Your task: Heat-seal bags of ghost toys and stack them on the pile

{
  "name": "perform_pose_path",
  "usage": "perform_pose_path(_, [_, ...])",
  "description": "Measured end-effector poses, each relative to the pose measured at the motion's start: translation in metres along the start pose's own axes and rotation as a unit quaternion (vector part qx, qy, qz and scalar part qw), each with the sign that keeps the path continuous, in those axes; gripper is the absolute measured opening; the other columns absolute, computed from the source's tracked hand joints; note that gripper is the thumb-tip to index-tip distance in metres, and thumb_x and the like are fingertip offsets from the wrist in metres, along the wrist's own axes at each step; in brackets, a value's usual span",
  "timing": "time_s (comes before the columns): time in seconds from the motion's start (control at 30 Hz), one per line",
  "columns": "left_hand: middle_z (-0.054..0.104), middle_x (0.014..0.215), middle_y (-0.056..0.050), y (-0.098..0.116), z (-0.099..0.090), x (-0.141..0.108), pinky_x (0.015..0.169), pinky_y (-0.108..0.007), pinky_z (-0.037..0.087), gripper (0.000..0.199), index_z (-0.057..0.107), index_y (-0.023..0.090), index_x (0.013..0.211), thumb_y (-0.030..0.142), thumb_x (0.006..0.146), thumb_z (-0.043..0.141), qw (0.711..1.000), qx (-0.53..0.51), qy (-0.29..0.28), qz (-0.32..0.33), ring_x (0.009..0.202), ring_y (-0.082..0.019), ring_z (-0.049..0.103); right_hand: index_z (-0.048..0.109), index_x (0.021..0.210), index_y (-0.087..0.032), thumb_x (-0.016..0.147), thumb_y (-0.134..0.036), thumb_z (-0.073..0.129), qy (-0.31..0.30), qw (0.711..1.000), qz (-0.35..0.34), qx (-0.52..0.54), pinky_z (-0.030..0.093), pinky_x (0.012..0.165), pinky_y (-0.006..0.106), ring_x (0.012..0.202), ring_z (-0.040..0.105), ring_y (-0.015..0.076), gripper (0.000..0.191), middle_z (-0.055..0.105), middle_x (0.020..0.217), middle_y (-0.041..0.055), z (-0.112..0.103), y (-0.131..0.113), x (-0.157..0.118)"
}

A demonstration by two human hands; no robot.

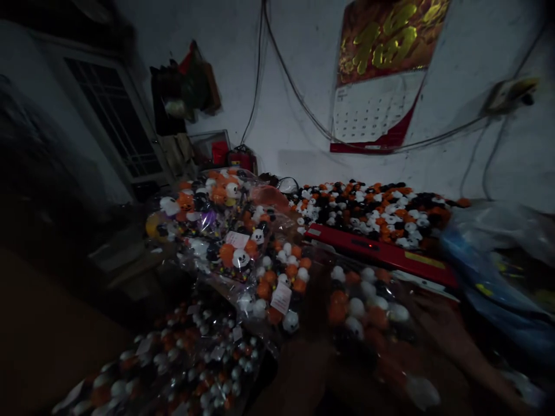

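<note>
A clear plastic bag of orange, white and black balls (364, 306) is between my hands, close in front of a long red bag sealer (373, 254) with a small red light lit. The bag is slightly blurred. My right hand (427, 309) is at its right side, its fingers closed near the edge in dim light. On the other side, my left hand (318, 309) is a dark shape beside the bag; its fingers do not show. Just left of it lies another bag of balls (281, 283) with a white label, some bearing printed faces.
Filled bags (217, 219) are heaped at the left, with more labelled bags (191, 358) below. A pile of loose balls (368, 208) lies behind the sealer against the wall. Bluish plastic (498, 277) bulges at the right. Cables (299, 101) hang near a wall calendar (373, 107).
</note>
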State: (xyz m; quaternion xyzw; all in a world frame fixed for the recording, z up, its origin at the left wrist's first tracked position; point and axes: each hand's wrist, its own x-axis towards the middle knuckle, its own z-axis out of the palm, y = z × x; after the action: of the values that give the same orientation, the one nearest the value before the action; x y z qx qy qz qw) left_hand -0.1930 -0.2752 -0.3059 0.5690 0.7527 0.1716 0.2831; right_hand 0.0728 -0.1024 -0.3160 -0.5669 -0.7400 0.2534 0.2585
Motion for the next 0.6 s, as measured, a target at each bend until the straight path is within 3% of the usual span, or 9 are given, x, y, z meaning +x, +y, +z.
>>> perform_pose_path(0.07, [0.071,0.081,-0.007,-0.001,-0.016,-0.012,0.071,-0.031,0.051,0.032,0.067,0.028,0.107,0.033,0.09,0.041,0.999,-0.014,0.017,0.032,0.076,-0.022,0.067,0.071,0.081,-0.031,0.083,-0.058,0.047,0.026,0.993,0.053,0.1,0.052,0.076,0.04,0.092,0.066,0.029,0.036,0.071,0.096,0.012,-0.007,-0.018,-0.009])
perform_pose_path(0.17, [0.072,0.089,-0.005,-0.001,-0.051,-0.038,0.073,-0.031,0.051,0.033,0.067,0.03,0.103,0.032,0.092,0.036,0.99,-0.002,0.088,0.11,0.08,-0.021,0.068,0.068,0.079,-0.032,0.072,-0.054,0.058,0.129,0.96,0.121,0.215,0.052,0.063,0.042,0.08,0.066,0.0306,0.025,0.07,0.093,0.0117,-0.021,-0.068,-0.021])
perform_pose_path(0.23, [0.072,0.093,-0.002,0.001,-0.079,-0.058,0.072,-0.028,0.052,0.032,0.064,0.03,0.102,0.026,0.092,0.034,0.968,0.033,0.173,0.178,0.081,-0.018,0.069,0.069,0.086,-0.03,0.068,-0.056,0.064,0.162,0.941,0.094,0.281,0.049,0.055,0.039,0.07,0.064,0.0281,0.032,0.07,0.094,0.0125,-0.026,-0.107,-0.023])
perform_pose_path(0.3, [0.072,0.095,0.0,0.003,-0.105,-0.077,0.071,-0.023,0.052,0.032,0.061,0.028,0.106,0.018,0.092,0.035,0.93,0.061,0.273,0.237,0.083,-0.014,0.069,0.07,0.094,-0.024,0.066,-0.057,0.068,0.182,0.928,0.019,0.326,0.049,0.059,0.037,0.073,0.063,0.0261,0.044,0.07,0.098,0.0119,-0.024,-0.14,-0.017])
perform_pose_path(0.37, [0.071,0.095,0.002,0.002,-0.125,-0.089,0.067,-0.017,0.051,0.031,0.057,0.027,0.113,0.013,0.092,0.038,0.891,0.09,0.357,0.264,0.079,-0.009,0.069,0.071,0.095,-0.019,0.069,-0.059,0.066,0.217,0.927,-0.043,0.303,0.048,0.064,0.034,0.076,0.062,0.024,0.048,0.07,0.093,0.0104,-0.017,-0.162,-0.004])
perform_pose_path(0.43, [0.07,0.09,0.004,-0.003,-0.138,-0.094,0.061,-0.013,0.048,0.027,0.054,0.026,0.113,0.013,0.091,0.043,0.866,0.123,0.404,0.268,0.071,-0.006,0.067,0.071,0.089,-0.016,0.076,-0.059,0.059,0.254,0.936,-0.079,0.232,0.044,0.063,0.031,0.072,0.058,0.0205,0.047,0.067,0.081,0.0082,-0.007,-0.173,0.009])
perform_pose_path(0.6, [0.068,0.076,0.006,-0.031,-0.14,-0.077,0.05,-0.017,0.045,0.029,0.053,0.025,0.115,0.013,0.091,0.043,0.857,0.176,0.433,0.215,0.056,-0.008,0.063,0.07,0.084,-0.011,0.088,-0.063,0.043,0.317,0.928,-0.125,0.148,0.037,0.058,0.027,0.063,0.051,0.0164,0.059,0.06,0.067,0.0072,0.038,-0.178,0.029])
